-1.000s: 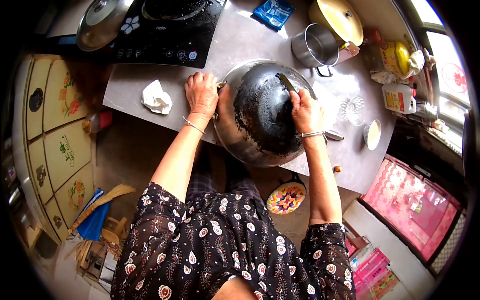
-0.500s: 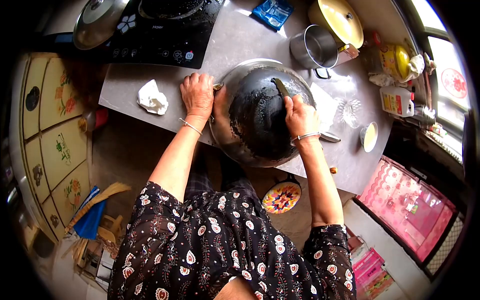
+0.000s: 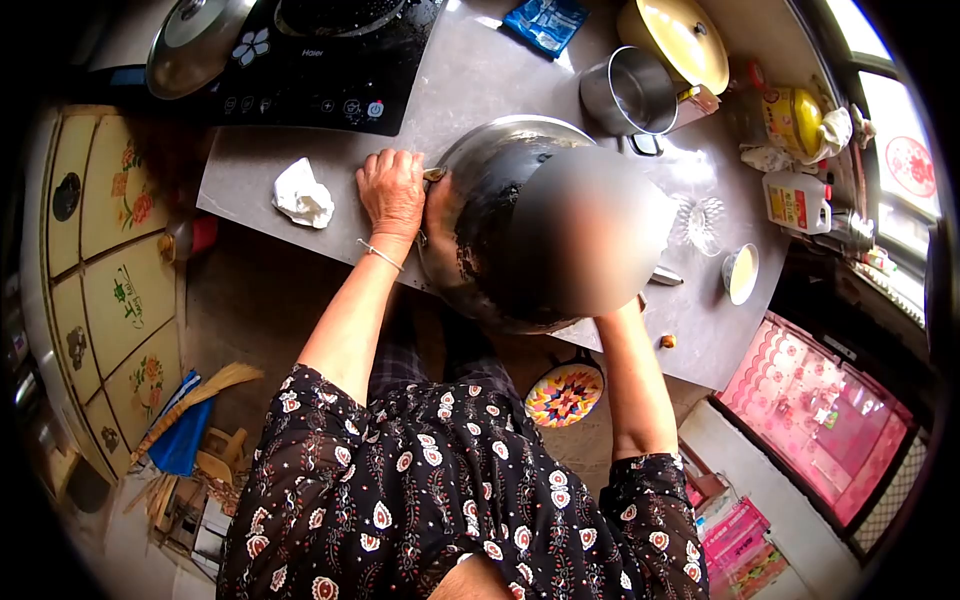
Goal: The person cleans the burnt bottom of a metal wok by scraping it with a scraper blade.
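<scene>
A large metal wok lies bottom up at the counter's near edge, its underside blackened. My left hand is at the wok's left side, its fingers closed round the small handle there. A round blurred patch covers the right part of the wok and my right hand, so its fingers and anything in them are hidden. Only the right forearm shows, reaching in over the wok's right side. A crumpled white cloth or tissue lies left of my left hand.
A black induction cooker stands at the back left, with a metal lid beside it. Behind and right of the wok are a steel pot, a yellow lid, a glass dish and a small bowl.
A blurred patch now hides my right hand and the dark flat tool that it held. My right forearm has shifted slightly toward me. My left hand keeps its place at the wok's handle.
</scene>
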`<state>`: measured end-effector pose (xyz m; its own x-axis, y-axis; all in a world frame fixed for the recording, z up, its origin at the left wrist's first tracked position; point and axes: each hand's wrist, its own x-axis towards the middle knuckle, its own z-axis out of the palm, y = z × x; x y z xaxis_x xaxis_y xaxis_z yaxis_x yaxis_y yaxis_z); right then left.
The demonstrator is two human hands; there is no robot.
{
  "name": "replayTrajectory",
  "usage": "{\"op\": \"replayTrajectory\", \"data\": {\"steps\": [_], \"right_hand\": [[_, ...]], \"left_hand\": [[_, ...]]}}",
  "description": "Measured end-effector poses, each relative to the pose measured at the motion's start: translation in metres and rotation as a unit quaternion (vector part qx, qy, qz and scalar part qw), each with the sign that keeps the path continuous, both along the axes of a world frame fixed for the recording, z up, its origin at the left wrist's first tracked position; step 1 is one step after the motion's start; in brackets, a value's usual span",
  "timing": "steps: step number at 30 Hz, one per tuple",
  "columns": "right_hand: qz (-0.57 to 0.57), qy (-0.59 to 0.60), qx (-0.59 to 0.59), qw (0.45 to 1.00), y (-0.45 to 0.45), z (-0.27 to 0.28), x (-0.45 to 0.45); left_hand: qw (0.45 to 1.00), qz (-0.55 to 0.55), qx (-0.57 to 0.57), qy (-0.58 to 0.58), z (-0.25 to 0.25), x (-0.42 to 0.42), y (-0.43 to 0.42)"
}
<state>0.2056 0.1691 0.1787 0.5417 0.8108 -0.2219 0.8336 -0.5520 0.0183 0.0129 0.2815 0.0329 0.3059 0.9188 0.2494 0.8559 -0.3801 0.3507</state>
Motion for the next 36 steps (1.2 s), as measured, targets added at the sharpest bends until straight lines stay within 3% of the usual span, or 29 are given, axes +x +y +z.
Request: {"op": "replayTrajectory", "data": {"steps": [8, 10, 13, 18, 23, 33, 36], "right_hand": [[0.039, 0.051, -0.031, 0.997, 0.001, -0.001, -0.041], [0.076, 0.008, 0.064, 0.995, -0.015, -0.044, -0.007], [0.108, -0.037, 0.100, 0.988, -0.022, -0.059, 0.016], [0.154, -0.096, 0.013, 0.983, -0.009, -0.024, -0.047], [0.122, -0.072, 0.117, 0.983, -0.026, -0.053, 0.015], [0.114, -0.048, 0.122, 0.985, -0.040, -0.071, 0.005], [0.149, -0.033, 0.090, 0.984, -0.030, -0.066, -0.038]], "left_hand": [[1.000, 0.008, -0.003, 0.010, 0.001, 0.002, -0.003], [1.000, 0.008, -0.007, 0.007, 0.005, 0.003, -0.002], [1.000, 0.015, -0.010, 0.003, 0.001, 0.000, -0.007], [1.000, 0.019, -0.002, 0.002, 0.000, 0.001, -0.005], [1.000, 0.020, 0.010, -0.001, 0.001, 0.002, -0.007], [1.000, 0.018, 0.006, 0.011, -0.002, -0.005, -0.009], [0.999, 0.021, 0.006, 0.023, -0.001, -0.003, -0.006]]}}
